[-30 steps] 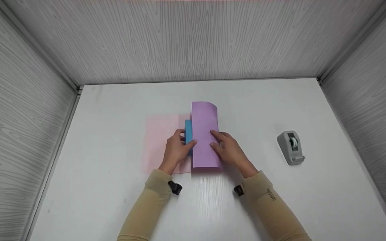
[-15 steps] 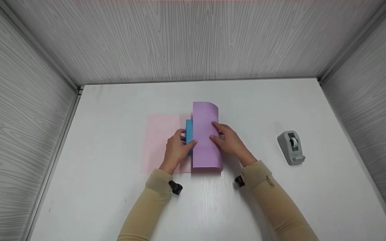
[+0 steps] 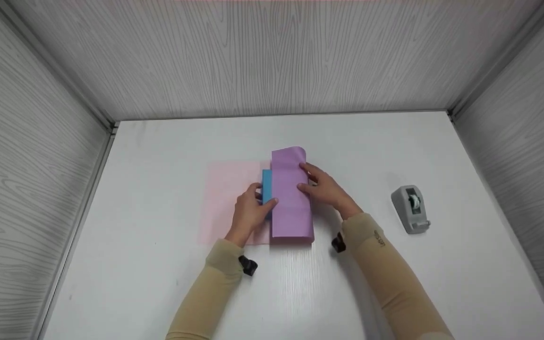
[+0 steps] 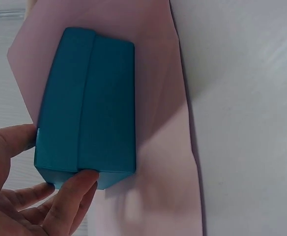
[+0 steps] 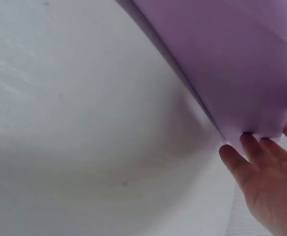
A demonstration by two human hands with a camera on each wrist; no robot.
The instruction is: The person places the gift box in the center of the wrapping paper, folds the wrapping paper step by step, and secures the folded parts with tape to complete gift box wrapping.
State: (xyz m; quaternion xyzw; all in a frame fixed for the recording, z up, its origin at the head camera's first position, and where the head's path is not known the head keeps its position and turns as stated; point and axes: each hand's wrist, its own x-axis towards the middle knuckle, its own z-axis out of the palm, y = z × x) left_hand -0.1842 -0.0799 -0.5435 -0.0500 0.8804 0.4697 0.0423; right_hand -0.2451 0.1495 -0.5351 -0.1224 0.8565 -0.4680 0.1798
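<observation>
The blue box sits within the left hand's grip, on the pink paper. That hand holds the box, fingers at its outer side and thumb on the edge of the purple paper that bends over it. The hold seems meant to steady the box and pin that edge at once.

Across the bend from this grip, the right hand rests its thumb and a finger on the purple paper, spread a little apart, with only a light touch; it appears to guide the curve rather than clamp it. The far end of the purple paper, beyond the right fingertips, tilts up. Pink and purple may be two faces of one sheet, but I cannot be sure.

Well to the right of the right hand, the tape dispenser stands on the white table, perhaps placed there to leave the hands room.

From above, only a blue strip shows; the left wrist view reveals the box's broad face, a lengthwise step in it, and fingertips at its near end. The right wrist view, which lacks the box, shows fingertips along the purple paper's edge.
</observation>
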